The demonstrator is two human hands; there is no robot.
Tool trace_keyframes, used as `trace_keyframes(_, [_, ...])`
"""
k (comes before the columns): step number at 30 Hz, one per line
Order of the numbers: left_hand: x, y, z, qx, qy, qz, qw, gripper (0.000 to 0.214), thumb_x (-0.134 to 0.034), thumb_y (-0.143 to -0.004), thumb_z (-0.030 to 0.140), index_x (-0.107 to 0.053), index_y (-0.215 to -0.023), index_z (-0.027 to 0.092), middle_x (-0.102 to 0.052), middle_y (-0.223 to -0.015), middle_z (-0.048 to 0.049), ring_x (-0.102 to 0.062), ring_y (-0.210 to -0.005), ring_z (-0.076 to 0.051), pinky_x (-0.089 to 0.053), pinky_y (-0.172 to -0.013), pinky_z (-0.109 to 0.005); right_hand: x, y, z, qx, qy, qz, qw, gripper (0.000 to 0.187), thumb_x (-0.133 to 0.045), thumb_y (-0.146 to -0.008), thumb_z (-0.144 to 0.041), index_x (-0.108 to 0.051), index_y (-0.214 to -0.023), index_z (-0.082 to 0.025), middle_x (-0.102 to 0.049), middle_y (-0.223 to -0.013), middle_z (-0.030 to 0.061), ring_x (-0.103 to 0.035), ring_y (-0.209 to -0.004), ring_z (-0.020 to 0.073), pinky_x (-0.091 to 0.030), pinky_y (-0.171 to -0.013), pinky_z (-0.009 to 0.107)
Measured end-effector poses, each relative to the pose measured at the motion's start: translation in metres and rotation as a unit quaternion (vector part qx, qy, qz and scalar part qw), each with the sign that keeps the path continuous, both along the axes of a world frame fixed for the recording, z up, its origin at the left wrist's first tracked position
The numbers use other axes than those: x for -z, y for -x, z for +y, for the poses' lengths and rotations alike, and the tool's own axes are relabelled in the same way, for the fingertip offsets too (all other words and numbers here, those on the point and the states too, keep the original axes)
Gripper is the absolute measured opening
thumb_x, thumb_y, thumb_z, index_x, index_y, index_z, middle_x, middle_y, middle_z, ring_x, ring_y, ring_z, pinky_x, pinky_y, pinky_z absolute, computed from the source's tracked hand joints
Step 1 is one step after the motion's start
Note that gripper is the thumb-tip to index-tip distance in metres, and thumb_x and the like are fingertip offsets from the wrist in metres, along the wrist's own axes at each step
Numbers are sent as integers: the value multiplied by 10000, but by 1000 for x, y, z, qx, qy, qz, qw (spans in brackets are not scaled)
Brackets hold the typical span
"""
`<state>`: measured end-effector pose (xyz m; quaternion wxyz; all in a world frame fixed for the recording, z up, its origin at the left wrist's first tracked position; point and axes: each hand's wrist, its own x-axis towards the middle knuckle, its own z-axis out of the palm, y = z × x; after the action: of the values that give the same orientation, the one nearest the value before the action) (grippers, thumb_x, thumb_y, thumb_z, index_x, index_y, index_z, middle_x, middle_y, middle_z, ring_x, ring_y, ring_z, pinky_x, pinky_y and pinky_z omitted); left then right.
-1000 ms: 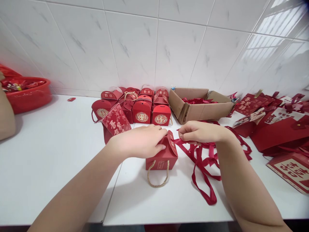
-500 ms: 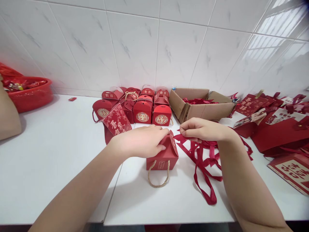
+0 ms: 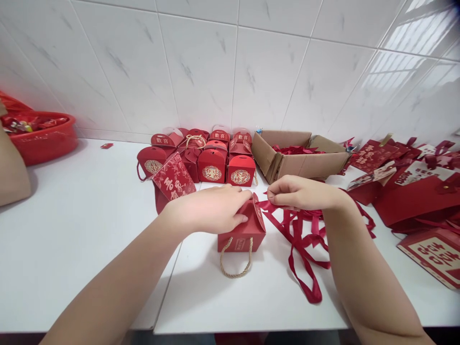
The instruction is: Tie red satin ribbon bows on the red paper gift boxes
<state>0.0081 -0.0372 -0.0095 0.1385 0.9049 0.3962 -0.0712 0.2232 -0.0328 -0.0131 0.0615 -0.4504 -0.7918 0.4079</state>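
Note:
A small red gift box (image 3: 243, 233) with a beige rope handle (image 3: 235, 268) stands on the white table (image 3: 89, 230) in front of me. My left hand (image 3: 212, 210) is closed over the box's top, holding its flaps together. My right hand (image 3: 293, 192) pinches the end of a dark red ribbon (image 3: 305, 249) right beside the box's top flap. The rest of the ribbon lies in loose loops on the table under my right forearm.
Several finished red gift boxes (image 3: 212, 163) stand in rows by the tiled wall. An open cardboard box (image 3: 298, 160) with red ribbons sits behind my right hand. Flat red box blanks and cards (image 3: 413, 191) pile at the right. A red basin (image 3: 43, 139) is far left.
My right hand has risen slightly with the ribbon end and stayed close to the box's flap. My left hand keeps its hold on the box top.

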Motion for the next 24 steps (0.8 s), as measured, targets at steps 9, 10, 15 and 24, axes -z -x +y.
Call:
trace_keyframes(9, [2,1,1,3,-4,-17,1000,238,-382,-855,391,-525,-856,201,-607,-913,-60,-551,-708,-186,-376,-540,-288,3,-2,4,21,9,-22,1000,234,-438,-794,-293,-344,-611,-182,-259,-582,-45,-199,-506,72,-180,-432,225])
trace_keyframes(10, [2,1,1,3,-6,-20,1000,241,-376,-859,390,-523,-846,199,-608,-906,-59,-551,-703,-184,-376,-540,-289,3,-1,3,20,7,-17,1000,241,-442,-790,-294,-333,-606,-183,-252,-581,-46,-195,-506,72,-178,-432,226])
trace_keyframes(15, [5,-1,3,-9,-9,-43,999,306,-285,-893,362,-514,-777,195,-616,-838,-56,-559,-677,-183,-384,-556,-300,4,6,3,30,7,13,999,220,-430,-783,-262,-339,-598,-184,-241,-564,-53,-194,-485,67,-174,-425,222])
trace_keyframes(24, [13,-7,11,-59,-7,-108,992,284,-395,-812,342,-483,-586,193,-531,-584,-35,-446,-485,-145,-295,-445,-284,14,14,7,5,-21,8,1000,194,-422,-811,-268,-391,-644,-175,-275,-574,-46,-221,-487,67,-187,-425,217])
